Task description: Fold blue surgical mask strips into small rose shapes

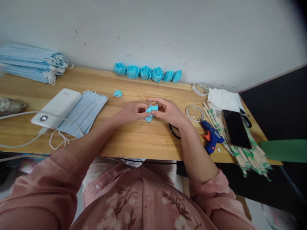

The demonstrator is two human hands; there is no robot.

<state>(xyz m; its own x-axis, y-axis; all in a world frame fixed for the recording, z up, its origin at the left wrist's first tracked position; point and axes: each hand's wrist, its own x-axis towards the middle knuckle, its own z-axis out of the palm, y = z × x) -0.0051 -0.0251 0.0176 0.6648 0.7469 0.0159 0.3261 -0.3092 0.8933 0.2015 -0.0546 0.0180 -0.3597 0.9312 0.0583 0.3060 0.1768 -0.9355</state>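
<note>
Between my two hands, above the middle of the wooden table (134,137), is a small folded piece of light-blue fabric (153,108). My left hand (134,111) pinches its left side with thumb and fingertips. On the other side, my right hand (168,110) grips it between thumb and fingers, the index finger reaching over the top. Part of the piece hangs down below the fingertips. A single blue folded petal (117,93) lies on the table beyond my left hand. Black scissor handles (174,131) show partly under my right wrist.
Blue fabric flowers (145,72) line the wall. Face masks (26,62) are stacked far left, others (83,111) beside a white power bank (57,105) with a cable. Rightward are tape rolls (194,113), a blue glue gun (212,135), wrapped chopsticks (249,158) and a phone (236,128).
</note>
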